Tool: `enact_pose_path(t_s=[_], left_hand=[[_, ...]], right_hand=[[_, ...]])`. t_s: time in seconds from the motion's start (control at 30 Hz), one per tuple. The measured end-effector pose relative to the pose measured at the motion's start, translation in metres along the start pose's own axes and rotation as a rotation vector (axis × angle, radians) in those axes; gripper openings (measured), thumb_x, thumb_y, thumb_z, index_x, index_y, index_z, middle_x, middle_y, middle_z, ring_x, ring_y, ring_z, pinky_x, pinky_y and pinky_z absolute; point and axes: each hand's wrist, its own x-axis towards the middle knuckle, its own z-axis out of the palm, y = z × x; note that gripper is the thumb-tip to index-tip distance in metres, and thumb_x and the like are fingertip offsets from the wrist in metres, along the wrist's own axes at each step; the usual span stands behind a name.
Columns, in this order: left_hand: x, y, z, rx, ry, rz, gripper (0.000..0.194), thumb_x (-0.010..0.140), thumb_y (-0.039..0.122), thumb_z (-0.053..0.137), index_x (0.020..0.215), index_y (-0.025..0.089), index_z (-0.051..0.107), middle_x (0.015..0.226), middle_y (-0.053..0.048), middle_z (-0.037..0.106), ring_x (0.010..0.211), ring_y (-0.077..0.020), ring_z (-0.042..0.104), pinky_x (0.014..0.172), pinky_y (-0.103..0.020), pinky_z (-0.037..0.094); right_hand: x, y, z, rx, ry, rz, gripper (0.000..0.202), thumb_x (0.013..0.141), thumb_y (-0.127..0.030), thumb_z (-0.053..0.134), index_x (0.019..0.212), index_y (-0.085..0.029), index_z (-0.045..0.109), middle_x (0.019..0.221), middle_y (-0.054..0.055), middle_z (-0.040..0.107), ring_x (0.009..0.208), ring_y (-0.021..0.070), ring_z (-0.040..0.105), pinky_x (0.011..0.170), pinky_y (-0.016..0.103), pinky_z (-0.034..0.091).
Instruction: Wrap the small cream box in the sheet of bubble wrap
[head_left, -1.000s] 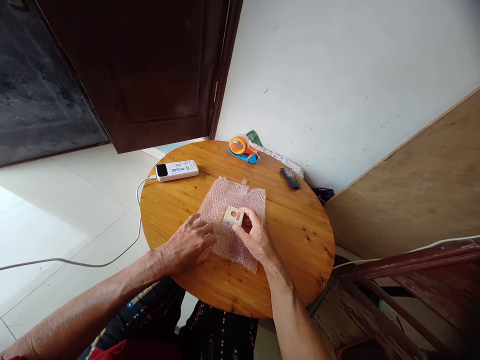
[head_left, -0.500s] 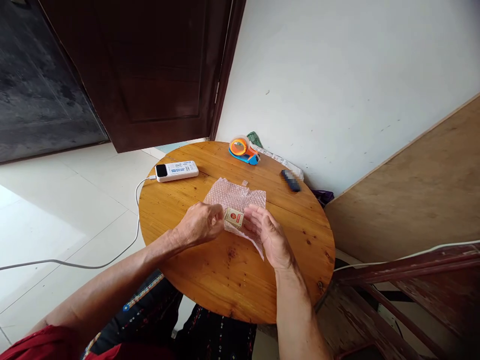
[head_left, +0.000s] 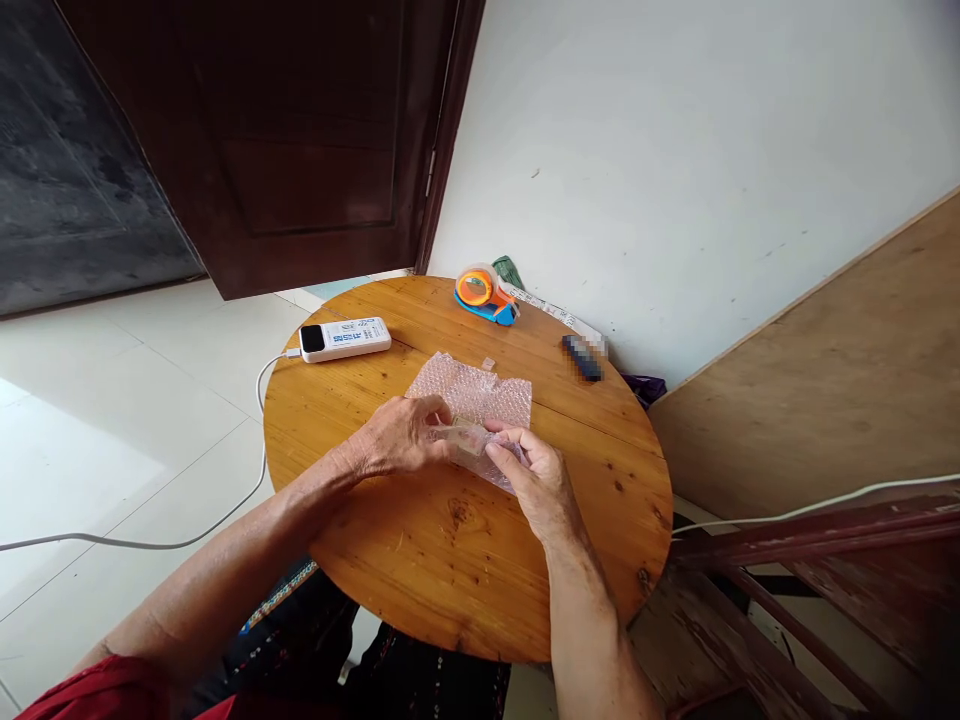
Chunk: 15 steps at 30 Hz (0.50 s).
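Head view showed a round, knotty, honey-coloured wooden counter (head_left: pixel 420 560) pushed close to a white wall, with a dark brown door standing beyond it. Well beyond the fingers, at the far rim of the counter, sat an orange and blue plastic tape dispenser (head_left: pixel 484 295). To the right of that and still beyond the fingers lay a small dark oblong object (head_left: pixel 581 357), blurred so that nothing on it could be made out. Beyond and to the left of the left hand's fingers lay a white rectangular power bank (head_left: pixel 345 339) with a black end panel; blue printing ran along its top, too small to read. A white cable (head_left: pixel 187 540) ran from its end off the counter and across the pale floor tiles. Nothing stood between these things and the hands.

Left hand (head_left: pixel 401 440) and right hand (head_left: pixel 536 475) met over a sheet of clear pinkish bubble wrap (head_left: pixel 487 400), which lay crumpled on the counter directly beneath and just beyond the fingers. Both hands had their fingers pinched on the near edge of the wrap, which was folded over a small cardboard box (head_left: pixel 463 437). That box sat between the two sets of fingers, seen only dimly through the bubbles as a pale shape with a reddish patch; any lettering on it was hidden.
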Motion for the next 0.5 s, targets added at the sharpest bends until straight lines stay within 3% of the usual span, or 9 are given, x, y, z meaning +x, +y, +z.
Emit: enact_pose_path(t_s=[0.07,0.17,0.3,0.4,0.5], left_hand=[[-0.001,-0.003,0.001,0.044,-0.014,0.040,0.027,0.072,0.032,0.070,0.095,0.018,0.066,0.080,-0.002,0.069,0.069,-0.0179,0.062,0.065,-0.028,0.047],[0.003,-0.008,0.007,0.076,0.082,0.086,0.019,0.074,0.031,0.070,0.087,0.018,0.066,0.090,-0.006,0.068,0.082,-0.0202,0.064,0.075,-0.031,0.051],[0.011,-0.012,0.018,-0.127,0.164,0.149,0.014,0.080,0.029,0.067,0.075,0.016,0.066,0.112,-0.009,0.067,0.096,-0.0197,0.065,0.085,-0.032,0.052],[0.012,-0.011,0.020,-0.252,0.133,0.078,0.013,0.080,0.028,0.067,0.076,0.015,0.067,0.102,-0.007,0.071,0.083,-0.0161,0.066,0.073,-0.026,0.051],[0.011,-0.009,0.020,-0.281,0.121,0.026,0.016,0.078,0.031,0.071,0.080,0.015,0.069,0.084,-0.003,0.072,0.070,-0.0131,0.061,0.064,-0.023,0.046]], right_hand=[[0.000,0.001,0.000,-0.016,0.011,-0.003,0.019,0.083,-0.041,0.065,0.079,-0.023,0.066,0.118,0.006,0.072,0.105,0.0248,0.067,0.092,0.040,0.051],[0.001,-0.001,0.003,-0.004,0.009,-0.011,0.019,0.083,-0.042,0.064,0.081,-0.023,0.065,0.122,0.006,0.071,0.109,0.0251,0.065,0.094,0.040,0.050],[0.002,0.000,0.006,0.049,-0.009,0.002,0.022,0.084,-0.045,0.063,0.084,-0.023,0.064,0.120,0.006,0.071,0.101,0.0226,0.068,0.086,0.035,0.053],[0.002,0.001,0.007,0.051,-0.003,0.010,0.023,0.084,-0.045,0.064,0.085,-0.022,0.065,0.113,0.006,0.073,0.090,0.0205,0.068,0.076,0.031,0.053],[0.000,-0.003,0.008,-0.019,0.060,0.012,0.024,0.084,-0.045,0.064,0.085,-0.021,0.066,0.093,0.005,0.075,0.078,0.0195,0.066,0.069,0.030,0.052]])
